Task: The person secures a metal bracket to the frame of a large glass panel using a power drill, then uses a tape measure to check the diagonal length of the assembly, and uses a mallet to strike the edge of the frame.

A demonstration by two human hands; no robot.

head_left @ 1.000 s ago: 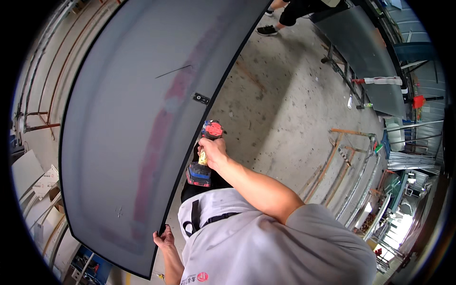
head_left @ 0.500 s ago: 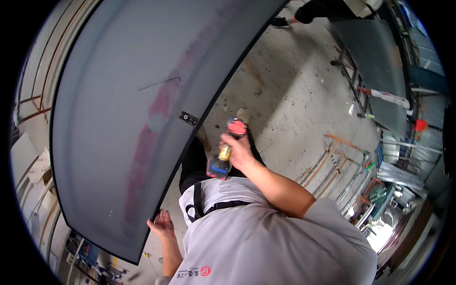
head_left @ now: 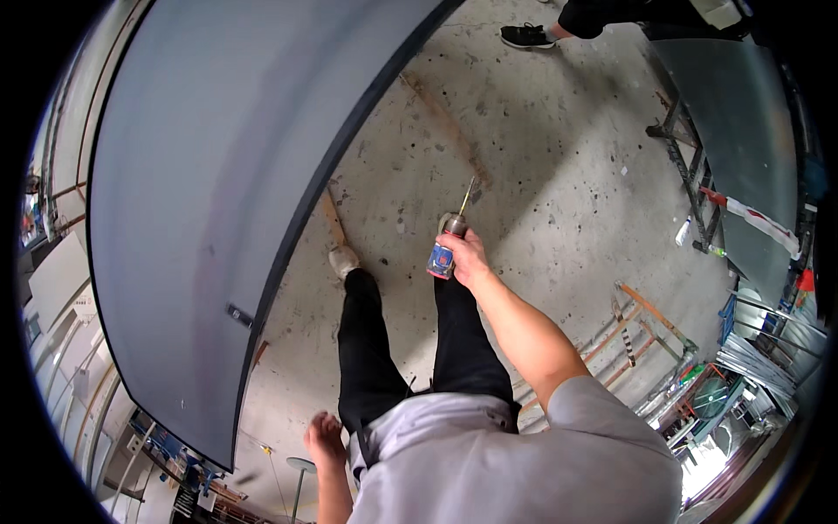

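My right hand (head_left: 467,255) grips a cordless drill (head_left: 443,253) with a blue and red body, held above my right leg. Its long thin bit (head_left: 469,196) points away from me over the floor. Lower left, near my hip, my left hand (head_left: 326,439) hangs in the air, empty, its fingers loosely curled and slightly apart. A large grey panel (head_left: 188,166) with a dark edge fills the left side, apart from both hands. Near its edge sits a small dark hardware plate (head_left: 238,314).
Wooden strips (head_left: 449,122) lie on the speckled concrete floor (head_left: 384,175). At the top, another person's black shoe (head_left: 525,37) stands on it. A dark sheet on a metal frame (head_left: 685,148) is at the right, with orange-brown rails (head_left: 650,310) lower down. A round stand (head_left: 301,465) is near my left hand.
The drill has turned so its bit shows, pointing away from me. My left hand has moved right, off the panel's edge, and its fingers have curled. The view has shifted, showing more floor.
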